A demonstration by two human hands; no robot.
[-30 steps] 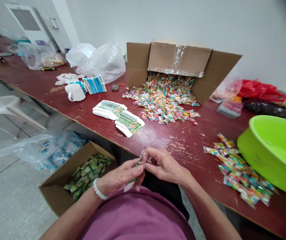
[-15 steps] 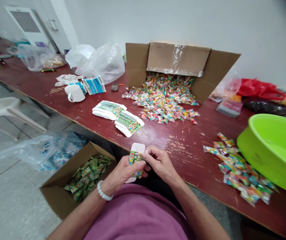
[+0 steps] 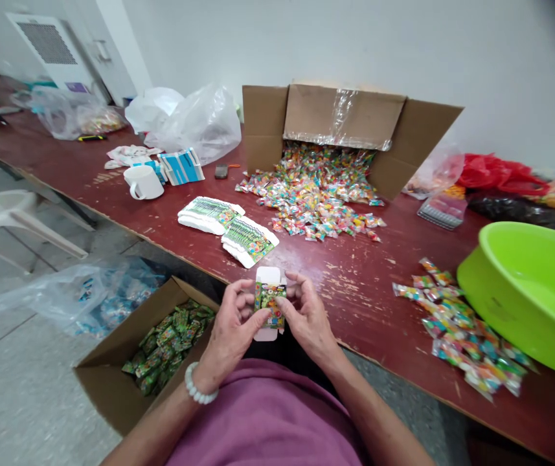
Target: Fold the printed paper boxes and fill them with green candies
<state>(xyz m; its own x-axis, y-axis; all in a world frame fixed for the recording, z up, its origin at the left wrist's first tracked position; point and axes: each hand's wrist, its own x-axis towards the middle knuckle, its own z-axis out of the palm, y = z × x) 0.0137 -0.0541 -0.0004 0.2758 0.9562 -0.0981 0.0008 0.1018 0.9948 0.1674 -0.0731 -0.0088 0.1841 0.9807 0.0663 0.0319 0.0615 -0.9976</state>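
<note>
Between my two hands, at the table's front edge, is a small green printed carton (image 3: pixel 271 304) with white end flaps sticking out at top and bottom. My left hand (image 3: pixel 235 317), with a beaded bracelet at the wrist, grips its left side, thumb on the printed face. On the right side my right hand (image 3: pixel 307 314) holds it with the thumb on the front and the fingers curled at the edge. Just beyond lie two stacks of flat green cartons (image 3: pixel 249 241). Wrapped candies (image 3: pixel 316 194) spill from a tipped cardboard box (image 3: pixel 345 116) farther back.
A green basin (image 3: pixel 515 298) stands at the right beside a small pile of wrapped candies (image 3: pixel 471 336). Below the table at left is an open box (image 3: pixel 107 388) of green packets. A white mug (image 3: pixel 146 183), plastic bags (image 3: pixel 204 123) and a white stool (image 3: pixel 19 217) are at left.
The carton has turned to show its printed face upright and flat towards me. My left hand has opened out somewhat along its side, and both thumbs now rest on its front.
</note>
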